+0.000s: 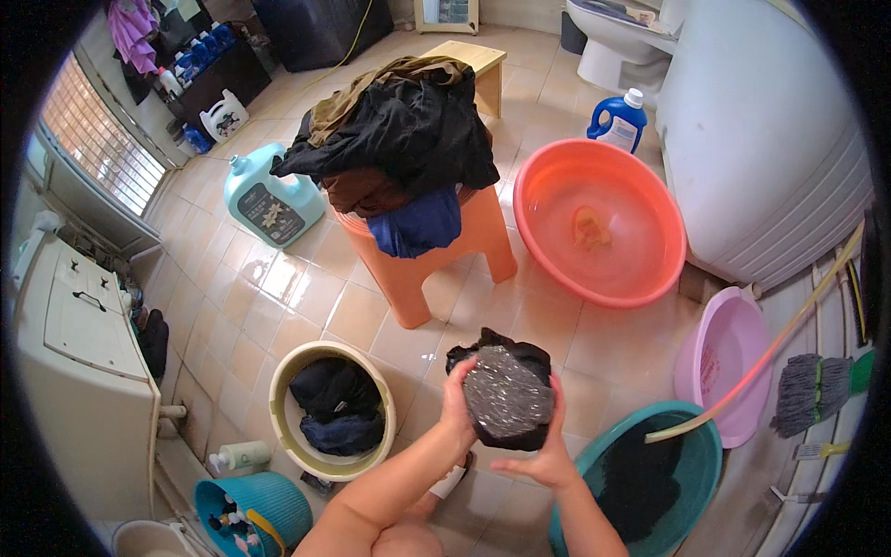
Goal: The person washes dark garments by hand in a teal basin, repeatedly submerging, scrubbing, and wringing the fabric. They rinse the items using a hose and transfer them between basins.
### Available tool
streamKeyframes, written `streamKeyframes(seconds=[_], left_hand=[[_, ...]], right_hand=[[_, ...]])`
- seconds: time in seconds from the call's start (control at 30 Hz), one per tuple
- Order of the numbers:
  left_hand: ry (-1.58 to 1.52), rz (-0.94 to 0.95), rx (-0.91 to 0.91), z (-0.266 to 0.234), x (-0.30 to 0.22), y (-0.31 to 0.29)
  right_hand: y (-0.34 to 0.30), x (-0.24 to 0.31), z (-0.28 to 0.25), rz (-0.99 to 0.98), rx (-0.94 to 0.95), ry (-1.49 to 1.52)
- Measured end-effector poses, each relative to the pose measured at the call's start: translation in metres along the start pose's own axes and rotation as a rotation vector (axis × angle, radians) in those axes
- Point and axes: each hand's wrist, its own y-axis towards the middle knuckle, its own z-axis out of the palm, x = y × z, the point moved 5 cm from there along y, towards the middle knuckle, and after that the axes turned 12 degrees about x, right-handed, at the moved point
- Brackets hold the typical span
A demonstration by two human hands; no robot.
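Between my two hands is a bunched black cloth (508, 390) with a grey, shiny, speckled face turned up. My left hand (458, 406) grips its left side, fingers closed against the edge. My right hand (549, 453) holds the right side, its thumb stretched out below the bundle. Just right of my right forearm stands a teal basin (713, 464) with dark cloth or dark water in it; I cannot tell which. To the left is a cream bucket (281, 408) with black and navy clothes (339, 404) inside.
An orange stool (394, 269) carries a pile of dark clothes (408, 130). Beyond are a red basin (668, 265) of water, a blue detergent bottle (620, 121) and a pale blue jug (274, 200). A hose (761, 357) hangs over the teal basin beside a pink basin (691, 357).
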Motion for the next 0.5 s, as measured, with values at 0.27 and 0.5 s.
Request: streamKeyframes(seconds=[0.27,0.5], left_hand=[[0.855,0.802,0.113,0.040,-0.008,-0.029],[1.823,1.029,0.505,0.062,0.024,-0.057]], right_hand=[[0.023,-0.028,0.008,0.208,-0.455,1.153],[0.015,-0.123,-0.015,0.355,0.157,1.322]])
